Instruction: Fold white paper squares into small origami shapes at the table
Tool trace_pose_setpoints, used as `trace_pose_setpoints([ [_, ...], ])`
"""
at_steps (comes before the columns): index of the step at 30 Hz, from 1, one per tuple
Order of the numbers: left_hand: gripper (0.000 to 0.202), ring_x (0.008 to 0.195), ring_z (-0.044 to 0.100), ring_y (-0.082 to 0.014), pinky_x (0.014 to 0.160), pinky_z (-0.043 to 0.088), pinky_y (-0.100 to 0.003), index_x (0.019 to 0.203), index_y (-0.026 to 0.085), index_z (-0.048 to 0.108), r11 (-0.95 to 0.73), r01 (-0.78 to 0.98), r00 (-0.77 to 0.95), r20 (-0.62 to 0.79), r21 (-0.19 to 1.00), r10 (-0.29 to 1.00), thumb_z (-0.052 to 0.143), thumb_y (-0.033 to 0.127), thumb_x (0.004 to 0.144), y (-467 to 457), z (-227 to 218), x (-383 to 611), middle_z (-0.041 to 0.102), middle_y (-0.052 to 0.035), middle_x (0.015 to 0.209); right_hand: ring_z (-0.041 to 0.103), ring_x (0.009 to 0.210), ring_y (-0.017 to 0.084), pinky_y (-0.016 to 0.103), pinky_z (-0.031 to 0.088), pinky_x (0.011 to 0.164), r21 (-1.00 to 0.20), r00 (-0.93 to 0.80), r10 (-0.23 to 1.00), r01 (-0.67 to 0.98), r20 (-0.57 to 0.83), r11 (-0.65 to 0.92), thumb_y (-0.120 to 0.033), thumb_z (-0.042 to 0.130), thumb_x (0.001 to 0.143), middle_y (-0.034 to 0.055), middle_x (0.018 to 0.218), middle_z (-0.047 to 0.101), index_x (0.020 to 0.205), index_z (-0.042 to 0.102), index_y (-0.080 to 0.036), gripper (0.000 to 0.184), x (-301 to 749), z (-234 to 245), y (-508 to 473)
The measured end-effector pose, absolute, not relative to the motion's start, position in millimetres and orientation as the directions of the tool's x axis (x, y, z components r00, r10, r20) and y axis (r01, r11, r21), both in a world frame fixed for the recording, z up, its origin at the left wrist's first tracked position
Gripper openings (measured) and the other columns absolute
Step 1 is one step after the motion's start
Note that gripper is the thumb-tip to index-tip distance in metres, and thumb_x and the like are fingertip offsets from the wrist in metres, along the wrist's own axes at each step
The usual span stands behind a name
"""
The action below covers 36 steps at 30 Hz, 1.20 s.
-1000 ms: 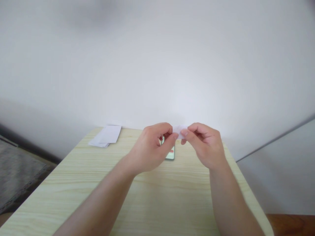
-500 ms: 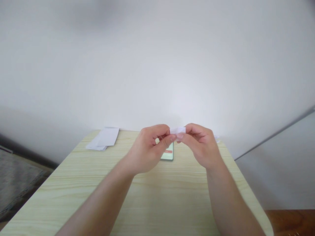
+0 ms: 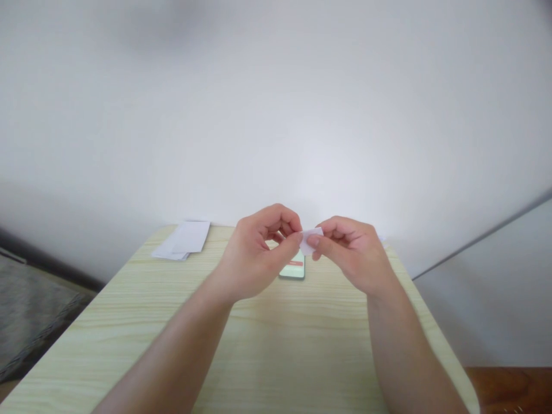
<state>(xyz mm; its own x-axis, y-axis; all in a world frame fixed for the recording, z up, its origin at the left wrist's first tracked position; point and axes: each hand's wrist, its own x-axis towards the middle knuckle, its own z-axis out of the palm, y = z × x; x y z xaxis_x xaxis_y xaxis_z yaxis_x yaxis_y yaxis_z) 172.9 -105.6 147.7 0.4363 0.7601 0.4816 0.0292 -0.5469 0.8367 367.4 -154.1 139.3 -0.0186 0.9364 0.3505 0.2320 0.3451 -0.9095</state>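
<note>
A small piece of white paper is held up between my two hands, above the far part of the table. My left hand pinches its left edge between thumb and index finger. On the other side, my right hand grips it with the thumb on its front; the fingers behind are partly hidden. Below the paper lies a phone with a lit, pale green screen and a red bar, its upper part covered by my hands.
White paper sheets lie overlapping at the table's back left. Behind my right hand, a bit of white paper shows. The pale wood-grained table meets a white wall at the back.
The paper has turned in my fingers and now hangs tilted. My left hand has risen slightly and shifted left, with its fingertips at the paper's edge.
</note>
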Motion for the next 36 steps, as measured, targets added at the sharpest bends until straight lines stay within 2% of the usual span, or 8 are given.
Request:
trace_pose_setpoints([
  [5,0.006,0.070,0.067,-0.0154,0.062,0.054,-0.028,0.088,0.018,0.063,-0.474,-0.040,0.386,0.452,0.879,0.804,0.068,0.021,0.087,-104,145,174,0.068,-0.0024,0.077,0.075,0.078,0.020,0.037,0.060,0.076,-0.919,-0.027,0.927,0.118,0.375,0.375,-0.035,0.072,0.092,0.0040,0.089,0.079,0.103,0.071,-0.022,0.017,368,136,-154],
  [10,0.013,0.069,0.068,-0.0158,0.065,0.057,-0.031,0.101,0.020,0.062,-0.425,-0.165,0.449,0.451,0.890,0.771,0.067,0.017,0.089,-103,142,172,0.069,-0.0011,0.077,0.074,0.069,0.019,0.037,0.060,0.073,-0.919,-0.004,0.921,0.059,0.391,0.390,-0.031,0.073,0.090,-0.0051,0.073,0.073,0.110,0.056,-0.028,0.027,365,139,-157],
  [12,0.012,0.073,0.068,-0.0159,0.067,0.057,-0.032,0.101,0.020,0.064,-0.440,-0.179,0.496,0.467,0.880,0.732,0.067,0.016,0.090,-103,143,169,0.069,-0.0024,0.082,0.074,0.068,0.019,0.037,0.060,0.073,-0.914,-0.020,0.915,0.026,0.404,0.404,-0.031,0.072,0.091,-0.0061,0.072,0.072,0.107,0.054,-0.029,0.024,364,141,-157],
  [16,0.019,0.087,0.069,-0.0186,0.080,0.058,-0.035,0.103,0.019,0.067,-0.492,-0.191,0.570,0.504,0.849,0.649,0.072,0.012,0.086,-102,145,162,0.070,-0.0062,0.096,0.073,0.070,0.020,0.037,0.059,0.070,-0.915,-0.119,0.907,-0.033,0.403,0.402,-0.028,0.069,0.093,-0.0012,0.077,0.074,0.096,0.061,-0.025,0.010,367,143,-159],
  [19,0.020,0.090,0.068,-0.0191,0.085,0.057,-0.036,0.100,0.020,0.069,-0.529,-0.195,0.585,0.531,0.826,0.613,0.076,0.012,0.084,-101,146,160,0.071,-0.0063,0.097,0.072,0.069,0.020,0.037,0.059,0.067,-0.915,-0.135,0.905,-0.058,0.403,0.399,-0.025,0.069,0.092,-0.0006,0.075,0.073,0.095,0.065,-0.024,0.006,370,144,-160],
  [28,0.008,0.081,0.070,-0.0175,0.075,0.056,-0.033,0.088,0.021,0.076,-0.581,-0.255,0.513,0.618,0.773,0.596,0.077,0.014,0.085,-102,149,165,0.076,-0.0057,0.088,0.072,0.074,0.020,0.037,0.058,0.071,-0.915,-0.131,0.906,-0.068,0.403,0.397,-0.023,0.068,0.092,0.0012,0.081,0.075,0.096,0.068,-0.024,0.004,371,145,-163],
  [32,0.008,0.079,0.070,-0.0173,0.071,0.056,-0.030,0.092,0.019,0.077,-0.604,-0.277,0.466,0.654,0.747,0.595,0.079,0.015,0.084,-100,145,166,0.077,-0.0068,0.087,0.074,0.080,0.021,0.037,0.059,0.074,-0.907,-0.134,0.897,-0.037,0.421,0.420,-0.021,0.077,0.086,0.0022,0.085,0.076,0.100,0.069,-0.023,0.016,372,148,-166],
  [36,0.016,0.082,0.069,-0.0170,0.073,0.056,-0.029,0.098,0.019,0.077,-0.610,-0.295,0.467,0.668,0.736,0.580,0.080,0.013,0.082,-97,142,164,0.077,-0.0073,0.092,0.075,0.081,0.021,0.036,0.060,0.073,-0.898,-0.131,0.888,-0.050,0.440,0.437,-0.020,0.078,0.087,0.0022,0.085,0.077,0.100,0.071,-0.023,0.015,371,149,-167],
])
